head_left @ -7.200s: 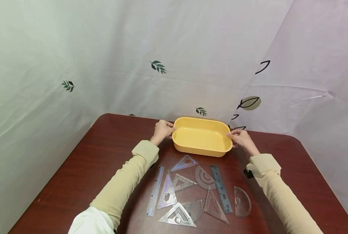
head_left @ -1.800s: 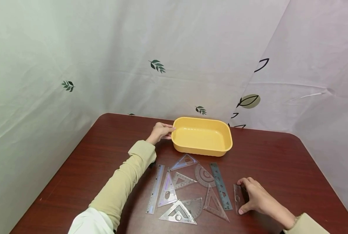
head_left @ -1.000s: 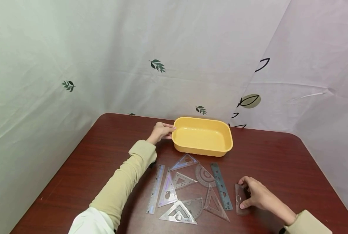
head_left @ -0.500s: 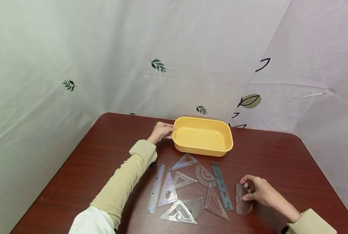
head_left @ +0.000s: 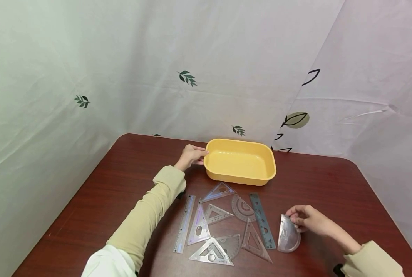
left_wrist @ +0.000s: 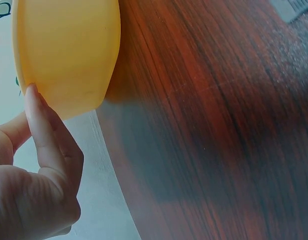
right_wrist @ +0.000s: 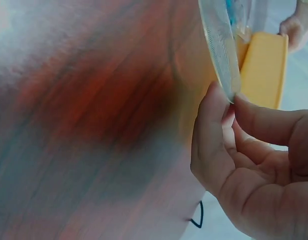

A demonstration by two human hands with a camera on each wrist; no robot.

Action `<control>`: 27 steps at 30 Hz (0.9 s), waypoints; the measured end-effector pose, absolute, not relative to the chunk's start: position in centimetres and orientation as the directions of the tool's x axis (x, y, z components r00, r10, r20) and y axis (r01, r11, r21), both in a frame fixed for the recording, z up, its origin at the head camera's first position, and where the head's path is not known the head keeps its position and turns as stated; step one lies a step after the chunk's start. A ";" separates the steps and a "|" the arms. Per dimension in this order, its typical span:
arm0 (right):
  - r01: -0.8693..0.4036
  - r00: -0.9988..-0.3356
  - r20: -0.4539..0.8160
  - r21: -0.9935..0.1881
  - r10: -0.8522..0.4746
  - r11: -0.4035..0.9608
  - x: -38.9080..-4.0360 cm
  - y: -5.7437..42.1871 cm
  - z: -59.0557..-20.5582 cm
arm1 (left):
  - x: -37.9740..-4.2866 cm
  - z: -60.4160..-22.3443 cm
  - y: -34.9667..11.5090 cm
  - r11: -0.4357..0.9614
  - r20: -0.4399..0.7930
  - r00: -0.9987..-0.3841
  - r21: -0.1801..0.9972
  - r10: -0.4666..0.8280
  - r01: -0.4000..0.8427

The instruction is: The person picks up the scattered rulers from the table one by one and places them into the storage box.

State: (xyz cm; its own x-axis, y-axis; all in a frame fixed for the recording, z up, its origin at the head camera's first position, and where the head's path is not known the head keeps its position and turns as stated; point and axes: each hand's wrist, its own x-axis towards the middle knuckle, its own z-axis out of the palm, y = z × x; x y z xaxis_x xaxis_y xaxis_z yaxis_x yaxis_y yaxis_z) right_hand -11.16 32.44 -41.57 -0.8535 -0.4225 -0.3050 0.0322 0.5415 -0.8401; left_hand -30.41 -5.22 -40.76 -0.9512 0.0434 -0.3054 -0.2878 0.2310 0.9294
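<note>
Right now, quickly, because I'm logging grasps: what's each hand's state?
Left hand: holding the yellow tray by the rim at its left end.
Right hand: pinching a clear protractor near its upper corner.

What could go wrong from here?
The right hand pinches the clear plastic semicircular protractor near one corner, so it could pivot or slip. The left hand grips only one end of the yellow rounded-rectangular tub, which might shift if bumped. A clear plastic triangular set square overlaps a second clear semicircular protractor, so lifting one could drag the other.
</note>
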 end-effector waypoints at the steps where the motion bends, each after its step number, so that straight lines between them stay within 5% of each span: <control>1: 0.041 -0.848 -0.311 -0.846 -0.429 0.532 -11.3 32.5 -41.5 | -30.4 -40.7 -5.2 0.230 -0.306 -0.951 0.930 0.043 -0.288; 27: 0.063 -0.869 -0.304 -0.850 -0.390 0.523 -15.6 30.2 -37.8 | -30.5 -40.5 -5.3 0.243 -0.331 -0.943 0.917 0.020 -0.316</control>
